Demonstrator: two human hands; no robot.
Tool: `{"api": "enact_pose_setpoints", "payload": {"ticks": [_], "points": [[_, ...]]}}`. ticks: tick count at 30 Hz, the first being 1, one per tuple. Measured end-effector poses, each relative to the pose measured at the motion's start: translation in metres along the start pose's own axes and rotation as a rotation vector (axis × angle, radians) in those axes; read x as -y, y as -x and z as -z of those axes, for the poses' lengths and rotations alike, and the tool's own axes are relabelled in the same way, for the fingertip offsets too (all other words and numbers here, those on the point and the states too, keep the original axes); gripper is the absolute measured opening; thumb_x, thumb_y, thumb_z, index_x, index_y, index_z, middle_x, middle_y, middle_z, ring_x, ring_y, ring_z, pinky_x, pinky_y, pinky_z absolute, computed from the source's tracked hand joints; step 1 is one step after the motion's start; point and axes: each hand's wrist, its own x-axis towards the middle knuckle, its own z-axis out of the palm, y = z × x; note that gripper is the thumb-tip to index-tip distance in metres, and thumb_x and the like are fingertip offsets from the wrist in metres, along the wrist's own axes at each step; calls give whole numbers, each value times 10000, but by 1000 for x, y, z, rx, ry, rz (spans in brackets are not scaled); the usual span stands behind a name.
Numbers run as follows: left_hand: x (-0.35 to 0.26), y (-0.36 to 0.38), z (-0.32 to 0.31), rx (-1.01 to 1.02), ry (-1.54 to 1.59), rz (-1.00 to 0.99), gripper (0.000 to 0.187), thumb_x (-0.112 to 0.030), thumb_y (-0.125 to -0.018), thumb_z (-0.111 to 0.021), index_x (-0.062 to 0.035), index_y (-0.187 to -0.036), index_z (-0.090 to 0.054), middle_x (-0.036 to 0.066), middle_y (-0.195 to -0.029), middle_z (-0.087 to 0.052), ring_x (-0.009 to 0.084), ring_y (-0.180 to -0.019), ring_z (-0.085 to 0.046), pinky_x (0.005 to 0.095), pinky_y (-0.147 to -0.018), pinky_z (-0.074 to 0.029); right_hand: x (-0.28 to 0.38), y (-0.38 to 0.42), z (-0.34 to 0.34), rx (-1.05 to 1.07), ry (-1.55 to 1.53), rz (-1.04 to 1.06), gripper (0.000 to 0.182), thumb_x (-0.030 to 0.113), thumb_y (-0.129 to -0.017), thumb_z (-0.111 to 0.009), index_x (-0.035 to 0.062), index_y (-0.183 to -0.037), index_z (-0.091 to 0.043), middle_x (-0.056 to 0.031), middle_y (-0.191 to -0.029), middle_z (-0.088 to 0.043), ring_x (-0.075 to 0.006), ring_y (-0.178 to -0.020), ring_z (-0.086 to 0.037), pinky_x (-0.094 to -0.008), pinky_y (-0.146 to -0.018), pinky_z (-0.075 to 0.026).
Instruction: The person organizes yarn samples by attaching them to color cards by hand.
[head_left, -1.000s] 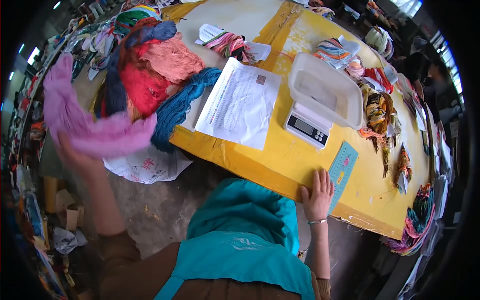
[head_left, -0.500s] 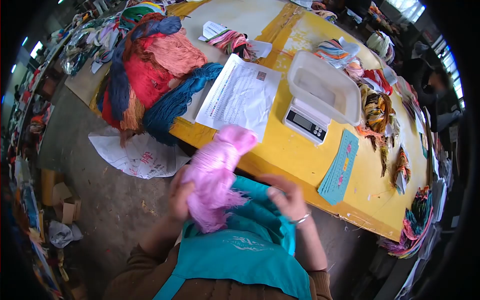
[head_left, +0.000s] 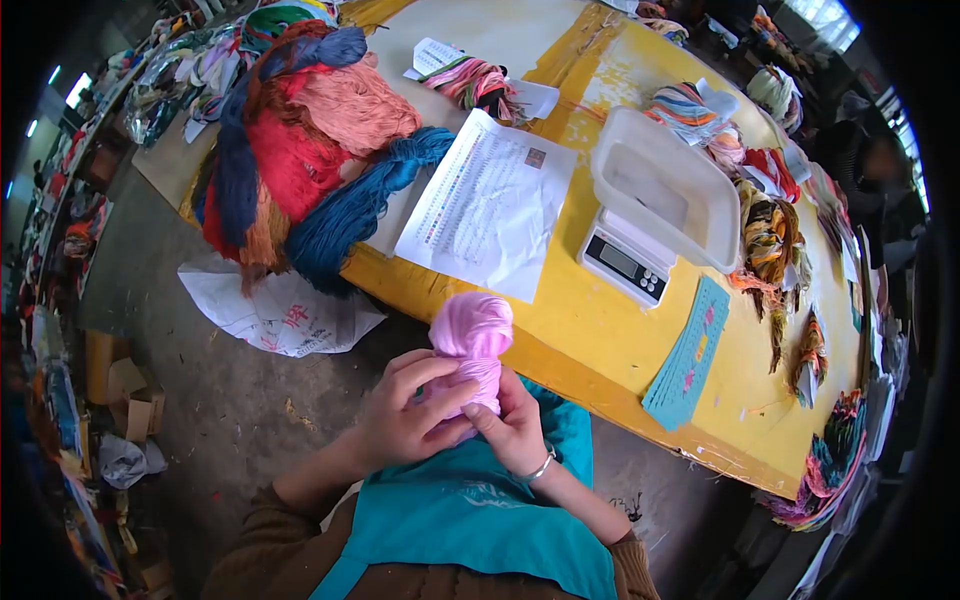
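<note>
A pink skein of thread is held upright in front of my apron, its looped top bulging above my fingers. My left hand wraps round its left side, fingers curled across the front. From the right, my right hand grips the same skein, thumb pressed on its front. The skein's lower end is hidden behind my hands. Just beyond it is the yellow table, with a printed chart sheet lying near the edge.
A digital scale carries a clear plastic tub. Teal cards are fanned near the edge. A large pile of red, salmon and navy skeins and a dark blue skein lie left. A white sack is on the floor.
My right hand has come in from the right and now grips the skein too. The skein has moved down and stands straighter, its frayed lower end now covered.
</note>
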Motion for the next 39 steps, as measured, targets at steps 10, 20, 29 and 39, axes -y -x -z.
{"api": "enact_pose_setpoints", "payload": {"ticks": [10, 20, 29, 39], "points": [[17, -1, -4, 89, 336, 331, 529, 49, -696, -619, -39, -1208, -523, 163, -1203, -485, 333, -1068, -552, 374, -912, -470, 16, 2, 15, 25, 951, 248, 326, 115, -713, -763, 7, -987, -623, -133, -839, -665, -247, -725, -659, -316, -677, -533], [15, -6, -5, 51, 322, 130, 487, 33, -592, -681, -60, -1058, -577, 117, -1101, -584, 293, -967, -582, 387, -842, -495, 26, -12, 5, -66, 909, 318, 498, 17, -591, -683, 34, -1080, -591, -155, -1024, -558, -321, -997, -541, -371, -820, -481], [19, 9, -10, 90, 144, -21, 368, -89, -660, -742, -79, -980, -560, 97, -1088, -564, 285, -1000, -577, 376, -834, -510, 34, -13, 10, -61, 992, 441, 287, 4, -570, -662, 56, -845, -596, -87, -747, -530, -258, -656, -543, -343, -570, -453], [24, -6, -3, 70, -3, -349, 218, -142, -679, -717, -130, -829, -560, 31, -986, -543, 213, -950, -550, 337, -776, -499, 46, -14, 25, 14, 873, 331, 242, -8, -574, -658, 35, -801, -587, -98, -771, -571, -258, -687, -563, -305, -622, -462]]}}
